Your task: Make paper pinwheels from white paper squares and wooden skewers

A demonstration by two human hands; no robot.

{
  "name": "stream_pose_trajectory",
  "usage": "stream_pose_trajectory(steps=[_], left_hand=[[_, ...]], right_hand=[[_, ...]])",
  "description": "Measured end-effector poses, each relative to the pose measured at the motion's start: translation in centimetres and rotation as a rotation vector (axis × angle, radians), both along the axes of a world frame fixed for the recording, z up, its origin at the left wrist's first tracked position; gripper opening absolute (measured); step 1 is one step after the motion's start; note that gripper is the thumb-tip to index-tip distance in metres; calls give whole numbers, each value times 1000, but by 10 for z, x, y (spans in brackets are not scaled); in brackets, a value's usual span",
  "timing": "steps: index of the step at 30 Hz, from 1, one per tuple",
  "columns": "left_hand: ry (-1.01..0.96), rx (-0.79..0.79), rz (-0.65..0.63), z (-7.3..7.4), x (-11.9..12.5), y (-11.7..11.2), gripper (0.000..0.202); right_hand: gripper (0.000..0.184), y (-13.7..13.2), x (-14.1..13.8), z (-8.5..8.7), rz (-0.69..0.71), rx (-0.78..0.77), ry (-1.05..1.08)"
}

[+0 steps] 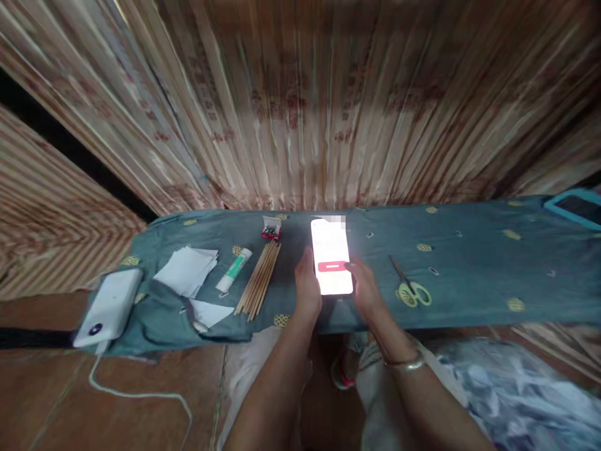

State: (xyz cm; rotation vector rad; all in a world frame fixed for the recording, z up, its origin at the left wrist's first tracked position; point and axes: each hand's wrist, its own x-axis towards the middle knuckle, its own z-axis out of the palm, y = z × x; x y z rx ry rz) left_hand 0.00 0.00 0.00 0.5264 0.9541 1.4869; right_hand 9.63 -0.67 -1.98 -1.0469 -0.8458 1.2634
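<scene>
A smartphone (332, 250) with a bright white screen and a red button is held upright between my two hands, over the near middle of the cloth-covered table. My left hand (308, 287) is closed around its left edge. At its lower right edge, my right hand (365, 289) grips it too, with the thumb by the red button. Left of the phone lie a bundle of thin wooden sticks (259, 280), a glue stick (233, 270) with a green label, and a small red box (271, 229) of dark bits. Yellow-handled scissors (411, 289) rest to the right.
The table has a grey-green cloth (474, 269). White paper sheets (186, 269) lie at left, beside a white power bank (111, 305) with a cable (136, 394) hanging off the edge. A blue-framed object (575, 208) sits far right. A striped curtain (300, 113) hangs behind.
</scene>
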Motion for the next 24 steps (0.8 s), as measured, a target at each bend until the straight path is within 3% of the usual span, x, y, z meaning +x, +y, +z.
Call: stream_pose_trajectory(steps=[10, 17, 19, 24], left_hand=[[-34, 7, 13, -2, 0, 2, 50], [-81, -19, 7, -1, 0, 3, 53], [-118, -22, 0, -1, 1, 4, 54], [-142, 12, -17, -1, 1, 5, 49]], right_hand=[[25, -5, -5, 14, 14, 20, -70], [33, -4, -8, 14, 13, 6, -131], [42, -5, -7, 15, -15, 42, -232], [92, -11, -5, 17, -99, 37, -709]])
